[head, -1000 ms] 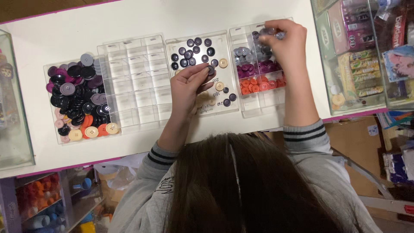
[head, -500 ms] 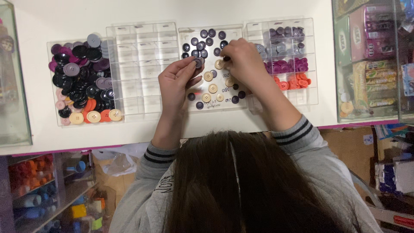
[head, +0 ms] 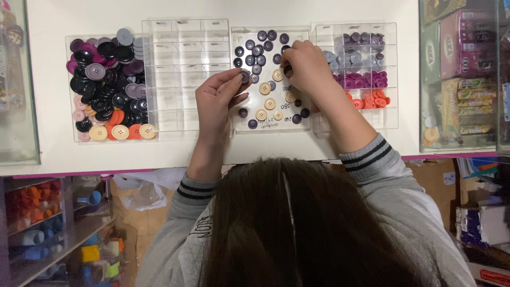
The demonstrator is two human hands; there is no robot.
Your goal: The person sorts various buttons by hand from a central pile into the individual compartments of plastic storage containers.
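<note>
Left fingers (head: pixel 239 81): we see the thumb and forefinger of the left hand (head: pixel 218 101) pinched shut on a dark button (head: pixel 245 76), held just above the middle tray (head: pixel 236 123).
Right fingers (head: pixel 291 62): the right hand (head: pixel 311 72) has its fingertips curled down and closed on another dark button (head: pixel 287 69) near the top of that tray; we can see only part of the button.
Middle tray: a clear flat tray holding dark navy buttons (head: pixel 257 50) toward the top and cream buttons (head: pixel 270 103) lower down, spread loosely, mostly apart from each other.
Empty box (head: pixel 183 53): a clear box with many small compartments, just left of the middle tray, touching it.
Sorted box (head: pixel 390 114): right of the middle tray, with grey, purple and orange buttons kept in separate rows.
Mixed pile (head: pixel 106 85): far left, a clear tray heaped with black, purple, pink, cream and orange buttons.
Counter (head: pixel 106 157): white, carrying all four containers side by side.
Sleeves (head: pixel 372 157): grey with dark stripes at the cuffs.
</note>
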